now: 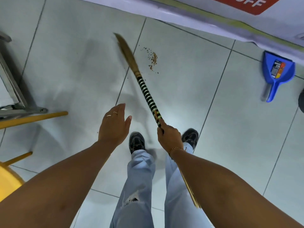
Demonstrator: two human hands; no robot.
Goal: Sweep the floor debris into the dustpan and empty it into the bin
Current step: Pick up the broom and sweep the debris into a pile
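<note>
Early stage: right hand (169, 137) grips striped grass broom (144, 89), left hand (114, 125) spread empty; brown crumb debris (153, 59) at centre top not yet in blue plastic dustpan (278, 74) at right edge, bin not visible.

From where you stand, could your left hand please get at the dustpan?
Probably not. The left hand hangs empty on the far side of the broom from the dustpan, which lies well off to the right by the banner. The floor between is bare.

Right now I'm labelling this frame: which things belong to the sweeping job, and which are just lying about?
Job: broom held in the right hand; brown debris; blue dustpan; empty left hand.

Lying about: metal frame; yellow stool; banner.
</note>
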